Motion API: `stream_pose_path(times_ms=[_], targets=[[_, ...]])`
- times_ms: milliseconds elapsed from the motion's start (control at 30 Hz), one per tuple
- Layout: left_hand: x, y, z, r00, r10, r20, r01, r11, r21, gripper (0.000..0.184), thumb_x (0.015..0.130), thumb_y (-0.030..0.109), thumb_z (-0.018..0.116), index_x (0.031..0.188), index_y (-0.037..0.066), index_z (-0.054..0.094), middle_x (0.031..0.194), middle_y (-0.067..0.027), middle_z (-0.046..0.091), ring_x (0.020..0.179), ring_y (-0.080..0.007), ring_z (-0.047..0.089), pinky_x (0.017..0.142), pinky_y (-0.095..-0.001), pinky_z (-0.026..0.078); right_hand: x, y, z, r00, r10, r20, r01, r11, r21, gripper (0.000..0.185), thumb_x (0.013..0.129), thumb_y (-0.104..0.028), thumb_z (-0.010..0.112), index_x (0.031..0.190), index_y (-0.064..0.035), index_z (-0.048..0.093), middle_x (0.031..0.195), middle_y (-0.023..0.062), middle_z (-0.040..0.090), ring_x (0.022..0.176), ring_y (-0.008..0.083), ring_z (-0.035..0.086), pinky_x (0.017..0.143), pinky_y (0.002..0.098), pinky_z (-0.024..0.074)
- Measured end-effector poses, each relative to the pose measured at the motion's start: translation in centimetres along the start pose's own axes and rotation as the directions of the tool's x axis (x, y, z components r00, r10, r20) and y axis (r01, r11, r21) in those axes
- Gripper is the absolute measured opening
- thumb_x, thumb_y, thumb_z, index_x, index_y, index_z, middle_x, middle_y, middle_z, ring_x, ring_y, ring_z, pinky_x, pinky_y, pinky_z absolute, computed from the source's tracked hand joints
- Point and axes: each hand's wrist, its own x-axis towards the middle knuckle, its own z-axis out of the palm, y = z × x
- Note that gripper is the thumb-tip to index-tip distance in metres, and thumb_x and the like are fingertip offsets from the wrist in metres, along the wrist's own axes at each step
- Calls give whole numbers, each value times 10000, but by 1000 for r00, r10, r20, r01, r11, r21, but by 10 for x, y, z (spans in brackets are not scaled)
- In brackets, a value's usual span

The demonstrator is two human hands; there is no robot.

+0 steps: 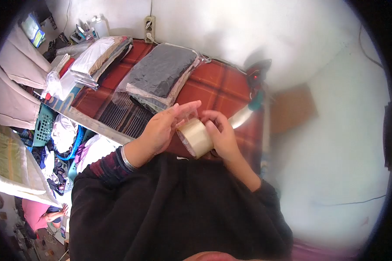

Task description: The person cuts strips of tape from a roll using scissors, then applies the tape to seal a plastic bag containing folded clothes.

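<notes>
A wide roll of clear, yellowish packing tape is held up in front of my chest, above the front of the table. My right hand grips it from the right, with fingers bent at its upper edge. My left hand is at the roll's left side, fingers stretched out and pointing to the upper right. Its fingertips are close to the top of the roll; whether they touch a loose tape end I cannot tell. Beyond my hands lies a plastic-wrapped pack of folded dark grey cloth.
A second stack of bagged folded clothes lies farther left on the red plaid table cover. A dark device with a red light stands at the back right. Laundry baskets are at the left; a person in pink is lower left.
</notes>
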Motion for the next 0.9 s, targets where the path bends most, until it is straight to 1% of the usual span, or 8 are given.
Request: stream_pose_path(times_ms=[67,167,233,300,333,500,667,900], targets=[[2,7,2,998,47,-45,-48,999,-23,512,1023,318,290,1328,-57,460,1425,-150,436,1326,-247,394,1130,-399,241,-12,11,-19,940,236,246,-271,955,119,380,850,-207,699,1148,5,595,1005,52,639,934,116,592,795,273,482],[6,15,-3,995,65,-79,-66,998,-16,513,1020,320,294,1324,-55,465,1431,-140,433,1340,-239,376,1141,-396,205,-18,1,-15,853,180,489,-189,982,-33,397,843,-254,703,1125,8,605,1001,50,641,908,111,590,790,279,480],[9,12,-8,994,100,-36,-100,995,18,514,1017,325,300,1328,-49,466,1435,-128,432,1346,-227,359,1140,-387,197,-12,-1,-9,884,112,454,-60,990,-127,398,857,-307,687,1084,13,617,952,62,653,847,113,597,750,278,483],[5,18,2,992,96,-84,-95,995,15,511,1016,329,306,1333,-38,466,1437,-112,433,1350,-219,349,1135,-385,197,-4,7,-3,893,359,271,-242,891,-384,431,858,-368,675,1048,16,625,884,74,663,784,123,605,708,287,489],[5,24,7,987,99,-128,-98,995,14,509,1014,333,312,1338,-27,467,1440,-96,435,1353,-211,338,1129,-384,197,0,22,-1,858,460,228,-376,865,-333,453,844,-390,684,1028,20,632,840,79,664,755,136,611,682,293,491],[3,45,3,978,-60,-199,64,998,16,518,1000,385,336,1385,55,444,1461,-54,413,1352,-191,334,1113,-419,210,-7,20,-10,893,369,257,-292,910,-293,429,837,-376,698,993,21,643,848,76,662,749,129,609,662,282,485],[3,37,-22,991,-108,83,132,913,-386,715,940,574,358,1473,103,284,1505,-140,315,1389,-261,285,1122,-483,224,-10,-11,-11,905,372,206,-321,915,-244,402,830,-326,717,1018,22,646,859,61,661,761,112,602,668,271,481],[0,33,-23,961,15,277,108,899,-424,976,827,781,311,1514,109,144,1559,-131,173,1413,-264,230,1125,-447,224,-10,-21,-8,915,351,199,-310,927,-210,363,827,-281,741,993,16,615,816,34,633,683,83,565,599,237,461]])
